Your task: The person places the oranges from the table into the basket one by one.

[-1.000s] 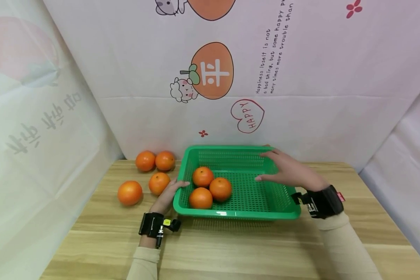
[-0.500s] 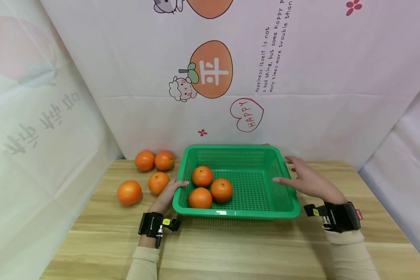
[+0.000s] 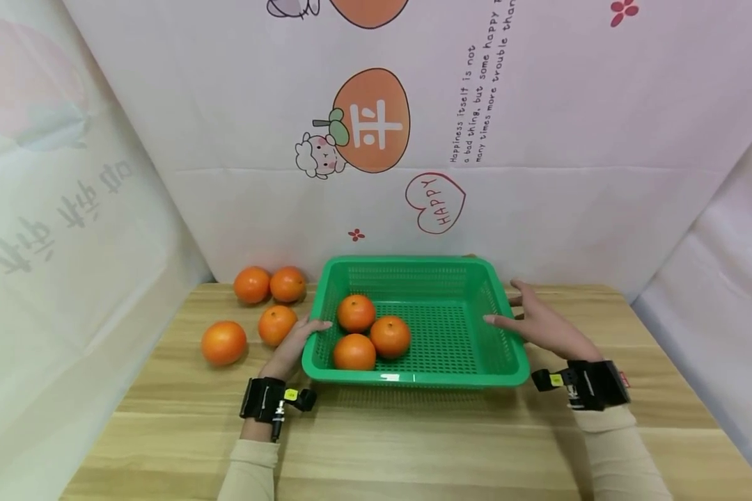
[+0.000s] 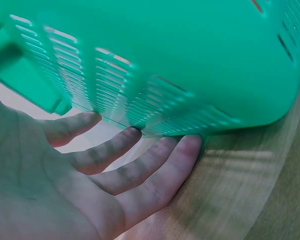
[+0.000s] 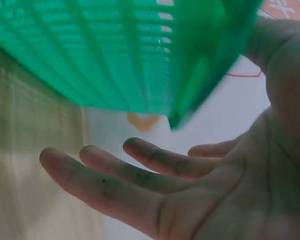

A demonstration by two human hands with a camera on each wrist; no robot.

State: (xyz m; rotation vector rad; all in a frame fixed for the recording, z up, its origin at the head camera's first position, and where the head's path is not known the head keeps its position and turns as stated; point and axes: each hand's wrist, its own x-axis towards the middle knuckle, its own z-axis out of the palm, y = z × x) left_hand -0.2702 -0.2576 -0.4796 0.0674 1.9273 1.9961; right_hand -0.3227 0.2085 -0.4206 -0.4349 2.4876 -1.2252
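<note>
A green plastic basket [image 3: 441, 341] with slotted walls stands on the table, holding three oranges [image 3: 390, 337] grouped at its left end. My left hand [image 3: 288, 351] grips the left side, thumb over the rim. In the left wrist view, its fingertips [image 4: 187, 145] meet the lower outer wall. At the right side, my right hand [image 3: 545, 330] has its thumb over the rim. The right wrist view shows the fingers [image 5: 110, 192] of that hand extended and spread outside the wall, with a gap between them and the basket [image 5: 90, 60].
Several more oranges [image 3: 223, 342] lie on the wooden table [image 3: 376, 452] left of the basket, one [image 3: 277, 325] close by the left hand. A white printed cloth [image 3: 539, 223] hangs behind the table's far edge, and pale cloth [image 3: 69, 209] flanks it.
My right hand has moved from over the basket's interior to its right side, its thumb now over the rim. The left hand keeps its place on the basket, and the head view shifts slightly.
</note>
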